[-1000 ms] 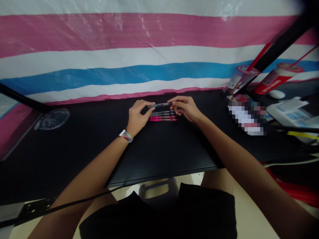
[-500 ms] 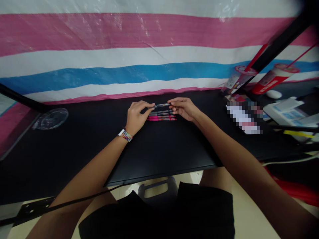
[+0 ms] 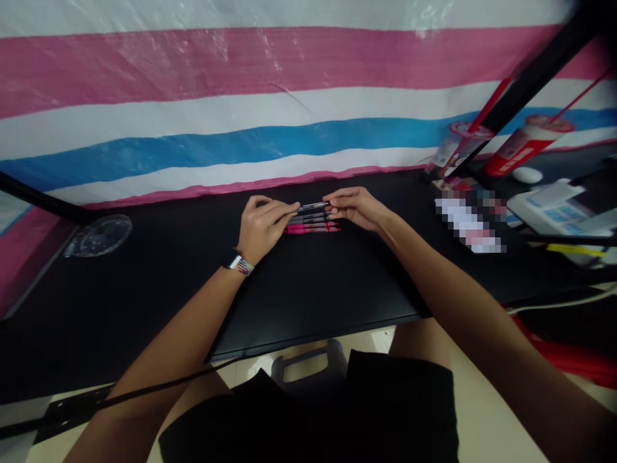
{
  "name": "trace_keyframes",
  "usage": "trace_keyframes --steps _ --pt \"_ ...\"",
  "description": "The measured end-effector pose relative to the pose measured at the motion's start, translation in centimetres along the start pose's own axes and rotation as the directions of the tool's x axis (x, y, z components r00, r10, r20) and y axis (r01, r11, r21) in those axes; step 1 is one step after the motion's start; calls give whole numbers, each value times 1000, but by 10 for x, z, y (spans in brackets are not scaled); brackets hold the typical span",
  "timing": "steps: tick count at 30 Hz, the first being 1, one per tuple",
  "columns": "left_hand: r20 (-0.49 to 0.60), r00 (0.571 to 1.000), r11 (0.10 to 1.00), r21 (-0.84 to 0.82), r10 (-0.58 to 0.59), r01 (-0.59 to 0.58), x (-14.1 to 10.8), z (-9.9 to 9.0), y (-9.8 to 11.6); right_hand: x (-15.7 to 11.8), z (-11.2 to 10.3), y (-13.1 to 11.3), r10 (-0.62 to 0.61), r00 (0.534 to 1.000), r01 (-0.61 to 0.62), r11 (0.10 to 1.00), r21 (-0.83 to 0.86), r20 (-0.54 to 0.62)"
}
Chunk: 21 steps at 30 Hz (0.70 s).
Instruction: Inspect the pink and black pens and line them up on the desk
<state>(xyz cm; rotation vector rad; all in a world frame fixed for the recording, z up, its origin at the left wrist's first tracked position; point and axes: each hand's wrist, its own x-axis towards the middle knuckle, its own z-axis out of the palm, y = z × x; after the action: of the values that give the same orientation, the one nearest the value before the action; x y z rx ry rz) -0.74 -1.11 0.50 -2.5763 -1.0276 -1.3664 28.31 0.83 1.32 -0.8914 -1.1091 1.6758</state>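
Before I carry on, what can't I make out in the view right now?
All in the head view:
- Ends of the held pen: covered by the left hand and right hand.
- Lettering on the lined-up pens: too small.
- Whatever lies under the pixelated patch: masked.
- Full shape of the red item: blurred, cut off by the right edge.

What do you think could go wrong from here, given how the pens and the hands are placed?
The dark pen, pinched at its ends by the left hand and right hand, might slip and drop onto the pen row. The fingers sit so close to that row that they could nudge it askew. Less likely, a stray right elbow might catch the red-and-white cup.
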Motion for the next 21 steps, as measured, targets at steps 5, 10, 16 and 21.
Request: trace_keyframes --steps 5,10,16,21 --pt "68 992 993 49 108 -111 1 -7 -4 2 -3 4 30 999 -30 1000 -4 -17" --pt "146 983 990 62 116 -126 1 -11 -8 5 -6 11 54 998 -53 996 68 -15" --pt "224 964 985 71 141 -160 4 -11 -11 3 -1 5 98 994 -95 994 60 -48" --pt "211 960 973 101 181 -206 4 -10 -7 -6 6 -7 -26 998 34 991 -130 56"
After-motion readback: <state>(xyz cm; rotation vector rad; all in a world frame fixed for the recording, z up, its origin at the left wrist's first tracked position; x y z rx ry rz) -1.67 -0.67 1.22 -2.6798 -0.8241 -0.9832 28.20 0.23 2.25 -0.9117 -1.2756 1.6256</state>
